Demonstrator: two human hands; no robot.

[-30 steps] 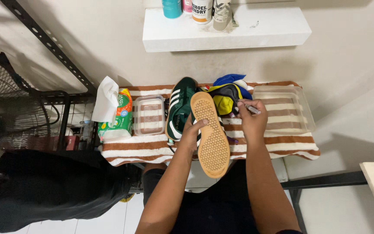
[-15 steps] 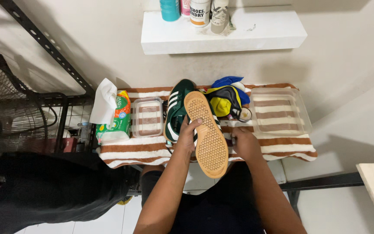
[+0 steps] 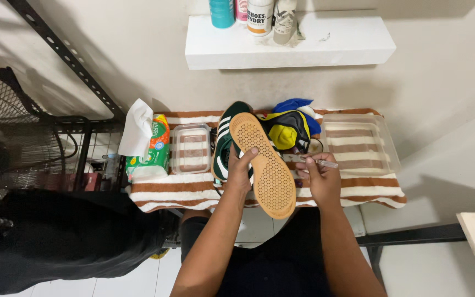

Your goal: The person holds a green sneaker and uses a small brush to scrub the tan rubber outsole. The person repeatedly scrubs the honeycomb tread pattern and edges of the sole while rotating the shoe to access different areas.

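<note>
Over the striped towel's (image 3: 358, 190) near edge, a green shoe (image 3: 259, 159) is held sole-up, tan sole facing the camera, heel end overhanging the towel edge toward the person. Left hand (image 3: 239, 171) grips it from the left side, fingers curled round the upper, one fingertip on the sole's rim. Right hand (image 3: 321, 179) sits just right of the sole, pinching a thin pen-like tool (image 3: 319, 161) that points sideways; tool tip near the sole's edge, contact can't be told. Behind the shoe: bundle of blue, black and yellow cloth (image 3: 291, 126), touching or nearly so. Left of it a clear tub (image 3: 191, 148), then a wipes pack (image 3: 150, 148) at the towel's left end. Right: a larger clear tray (image 3: 361, 144) on the towel, well apart from the right hand, bare towel between. White shelf (image 3: 287, 41) with bottles above, against the wall. Black rack (image 3: 83, 148) crowds the left side; open floor to the right.
</note>
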